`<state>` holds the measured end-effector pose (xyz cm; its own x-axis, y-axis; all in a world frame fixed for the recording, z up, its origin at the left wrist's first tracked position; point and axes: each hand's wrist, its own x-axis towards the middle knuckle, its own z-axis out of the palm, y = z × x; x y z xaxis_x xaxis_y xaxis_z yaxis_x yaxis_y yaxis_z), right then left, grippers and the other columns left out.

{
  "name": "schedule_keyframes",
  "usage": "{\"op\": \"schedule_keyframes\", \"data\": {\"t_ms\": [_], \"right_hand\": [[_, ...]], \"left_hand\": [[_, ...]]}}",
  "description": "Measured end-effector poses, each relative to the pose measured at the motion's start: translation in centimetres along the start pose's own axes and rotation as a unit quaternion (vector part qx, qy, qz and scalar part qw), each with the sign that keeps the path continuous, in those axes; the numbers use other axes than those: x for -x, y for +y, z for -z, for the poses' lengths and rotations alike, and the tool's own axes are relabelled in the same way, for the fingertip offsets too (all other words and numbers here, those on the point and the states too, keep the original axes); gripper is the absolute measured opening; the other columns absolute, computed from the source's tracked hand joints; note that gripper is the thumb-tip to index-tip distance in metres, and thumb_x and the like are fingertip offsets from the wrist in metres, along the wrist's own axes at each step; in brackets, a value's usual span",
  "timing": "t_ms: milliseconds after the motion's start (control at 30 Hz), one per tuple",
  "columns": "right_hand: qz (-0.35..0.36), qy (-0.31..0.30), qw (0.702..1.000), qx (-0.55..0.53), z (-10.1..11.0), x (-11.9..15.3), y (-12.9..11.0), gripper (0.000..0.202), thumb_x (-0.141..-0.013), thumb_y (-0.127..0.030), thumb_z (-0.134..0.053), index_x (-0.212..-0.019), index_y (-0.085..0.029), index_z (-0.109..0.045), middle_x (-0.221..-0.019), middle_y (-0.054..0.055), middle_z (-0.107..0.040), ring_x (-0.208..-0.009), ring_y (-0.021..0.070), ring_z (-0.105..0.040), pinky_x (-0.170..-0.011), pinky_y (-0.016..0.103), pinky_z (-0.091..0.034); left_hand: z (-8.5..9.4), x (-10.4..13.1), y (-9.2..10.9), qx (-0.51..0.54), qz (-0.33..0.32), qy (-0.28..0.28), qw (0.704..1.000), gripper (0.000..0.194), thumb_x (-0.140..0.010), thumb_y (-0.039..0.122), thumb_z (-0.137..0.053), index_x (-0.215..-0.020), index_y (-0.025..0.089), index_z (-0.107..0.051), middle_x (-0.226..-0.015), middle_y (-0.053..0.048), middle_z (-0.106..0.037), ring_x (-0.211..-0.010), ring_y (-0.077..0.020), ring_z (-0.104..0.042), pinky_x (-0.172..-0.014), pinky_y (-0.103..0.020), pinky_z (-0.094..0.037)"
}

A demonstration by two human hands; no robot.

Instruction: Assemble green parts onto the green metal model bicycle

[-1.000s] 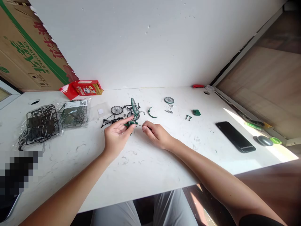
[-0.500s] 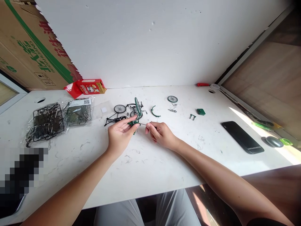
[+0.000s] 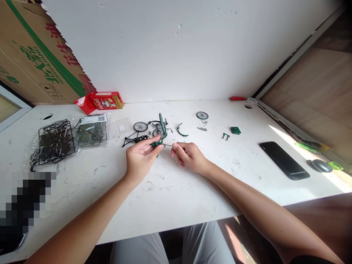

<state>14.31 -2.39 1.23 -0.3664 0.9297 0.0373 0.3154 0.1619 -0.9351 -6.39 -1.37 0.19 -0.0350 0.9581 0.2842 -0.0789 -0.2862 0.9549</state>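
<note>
My left hand (image 3: pixel 141 154) is closed on a small green model bicycle (image 3: pixel 162 124), pinching it between thumb and fingers with its wheel up and tilted. My right hand (image 3: pixel 188 156) is closed round a thin screwdriver (image 3: pixel 168 145). Its metal shaft points left and reaches the bicycle by my left thumb; the handle is mostly hidden in my fingers. Just behind my left hand lies a black model bicycle (image 3: pixel 140 127). A curved green mudguard-like part (image 3: pixel 180 131) rests beyond my right hand.
To the right lie a loose spoked wheel (image 3: pixel 202 115), a small green block (image 3: pixel 235 130), a green bracket (image 3: pixel 226 136) and a black phone (image 3: pixel 284 160). Bagged dark part frames (image 3: pixel 56 141) lie left, before a red box (image 3: pixel 107 101). A cardboard carton (image 3: pixel 35 55) stands behind.
The green bicycle's raised wheel has turned slightly and looks narrower. Both hands keep their grips, the right one shifting very slightly to the right.
</note>
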Motion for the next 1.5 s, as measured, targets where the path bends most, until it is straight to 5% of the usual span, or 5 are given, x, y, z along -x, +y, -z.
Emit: {"op": "schedule_keyframes", "data": {"t_ms": [333, 600, 767, 1033, 1500], "right_hand": [[0.060, 0.024, 0.987, 0.148, 1.3, -1.0, 0.9, 0.052, -0.112, -0.061, -0.035, -0.098, -0.023, -0.067, -0.063, -0.003, -0.053, -0.057, 0.0155, -0.046, -0.064, 0.032, -0.039], [0.021, 0.172, 0.940, 0.295, 5.1, -0.7, -0.4, 0.039, -0.107, -0.062, -0.045, -0.093, -0.026, -0.045, -0.088, 0.005, -0.068, -0.074, 0.0224, -0.060, -0.070, 0.038, -0.044], [-0.029, 0.251, 0.895, 0.368, 12.9, 5.1, 1.7, 0.042, -0.095, -0.064, -0.063, -0.109, -0.025, -0.053, -0.116, 0.014, -0.070, -0.105, 0.0316, -0.066, -0.088, 0.046, -0.053], [-0.294, 0.376, 0.766, 0.431, 25.9, 20.6, 10.6, 0.070, -0.064, -0.073, -0.083, -0.105, -0.024, -0.053, -0.127, 0.030, -0.064, -0.129, 0.0509, -0.057, -0.102, 0.063, -0.047], [-0.307, 0.400, 0.810, 0.299, 27.1, 22.7, 11.4, 0.088, -0.049, -0.073, -0.091, -0.114, -0.022, -0.061, -0.123, 0.018, -0.067, -0.108, 0.0373, -0.067, -0.081, 0.049, -0.055]], "left_hand": [[0.2, -0.2, -1.2, -0.007, 0.006, 0.006, 1.000, 0.039, -0.083, 0.029, -0.088, -0.118, 0.015, -0.081, -0.128, -0.017, -0.080, -0.114, -0.0300, -0.079, -0.107, -0.045, -0.064], [0.3, -0.2, -1.5, 0.019, 0.005, 0.002, 1.000, 0.039, -0.083, 0.032, -0.088, -0.117, 0.015, -0.081, -0.125, -0.018, -0.080, -0.109, -0.0280, -0.080, -0.100, -0.043, -0.066], [0.3, -0.2, -1.4, 0.016, -0.007, -0.001, 1.000, 0.040, -0.082, 0.034, -0.088, -0.116, 0.014, -0.081, -0.125, -0.019, -0.080, -0.105, -0.0265, -0.080, -0.096, -0.039, -0.067], [0.1, 0.1, -0.8, 0.018, 0.001, -0.009, 1.000, 0.042, -0.082, 0.036, -0.087, -0.116, 0.013, -0.079, -0.128, -0.020, -0.079, -0.114, -0.0277, -0.079, -0.104, -0.041, -0.064], [0.3, 0.2, -0.6, -0.015, -0.005, -0.006, 1.000, 0.045, -0.079, 0.038, -0.089, -0.115, 0.012, -0.080, -0.128, -0.020, -0.079, -0.116, -0.0297, -0.078, -0.110, -0.045, -0.061]]}}
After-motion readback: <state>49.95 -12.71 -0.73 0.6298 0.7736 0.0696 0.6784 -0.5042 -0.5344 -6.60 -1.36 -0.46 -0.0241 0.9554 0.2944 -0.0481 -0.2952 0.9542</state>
